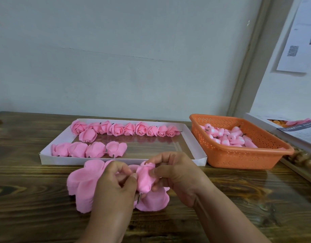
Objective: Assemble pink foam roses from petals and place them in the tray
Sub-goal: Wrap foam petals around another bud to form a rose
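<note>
Both hands work close together just in front of the tray [44,159]. The right hand [177,176] has its fingers curled around a pink bud [145,179], with the thumb pressed on the bud's side. The left hand [114,186] pinches the same bud from the other side between thumb and fingertips. A thin dark stem [139,199] comes out below the bud.

Under the hands lies a pile of petals [79,183], soft matte foam with rounded lobes, resting on the worktop [28,199] of dark, glossy wood with strong grain.

The tray is a flat white cardboard box with low walls. Along its far wall stands a row of roses [128,129], tightly rolled, and near its front wall lie four more open ones [89,149], showing their backs.

Just right of the tray sits an orange basket [239,156], perforated plastic, holding many small pink cores [228,136] on dark stems.
</note>
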The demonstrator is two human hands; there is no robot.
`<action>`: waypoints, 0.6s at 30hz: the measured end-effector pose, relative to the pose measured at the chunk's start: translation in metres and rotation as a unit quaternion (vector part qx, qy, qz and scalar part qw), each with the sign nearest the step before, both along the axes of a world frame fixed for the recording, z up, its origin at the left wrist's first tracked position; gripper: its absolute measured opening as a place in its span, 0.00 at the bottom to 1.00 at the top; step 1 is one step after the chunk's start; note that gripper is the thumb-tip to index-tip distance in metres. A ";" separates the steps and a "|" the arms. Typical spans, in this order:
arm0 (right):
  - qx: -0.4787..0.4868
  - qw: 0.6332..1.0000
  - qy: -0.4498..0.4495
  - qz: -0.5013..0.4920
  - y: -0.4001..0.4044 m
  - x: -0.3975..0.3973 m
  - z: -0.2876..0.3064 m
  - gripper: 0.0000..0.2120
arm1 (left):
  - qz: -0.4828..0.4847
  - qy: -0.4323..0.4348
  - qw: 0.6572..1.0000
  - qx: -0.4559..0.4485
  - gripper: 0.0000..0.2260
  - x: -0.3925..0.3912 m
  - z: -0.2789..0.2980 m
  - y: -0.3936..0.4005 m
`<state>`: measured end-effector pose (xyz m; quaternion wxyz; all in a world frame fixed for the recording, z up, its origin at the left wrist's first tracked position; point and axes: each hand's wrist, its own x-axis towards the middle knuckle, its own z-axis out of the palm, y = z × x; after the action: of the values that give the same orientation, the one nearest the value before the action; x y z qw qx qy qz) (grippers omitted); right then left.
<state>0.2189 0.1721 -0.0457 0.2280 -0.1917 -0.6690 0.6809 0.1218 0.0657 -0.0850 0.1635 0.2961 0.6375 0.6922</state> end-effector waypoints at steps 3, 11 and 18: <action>0.006 1.000 0.004 -0.011 -0.001 -0.001 0.001 0.11 | -0.013 0.034 0.999 0.019 0.13 0.004 0.000 -0.004; 0.041 0.999 0.007 -0.015 -0.005 0.000 0.004 0.07 | -0.068 0.059 0.996 -0.007 0.16 0.009 0.005 -0.007; 0.066 0.995 0.003 -0.081 -0.005 -0.003 0.003 0.08 | -0.073 0.077 0.993 -0.054 0.15 0.007 0.008 -0.007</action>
<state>0.2160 0.1666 -0.0430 0.2966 -0.2274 -0.6942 0.6151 0.1288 0.0590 -0.0770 0.1796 0.3853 0.6614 0.6180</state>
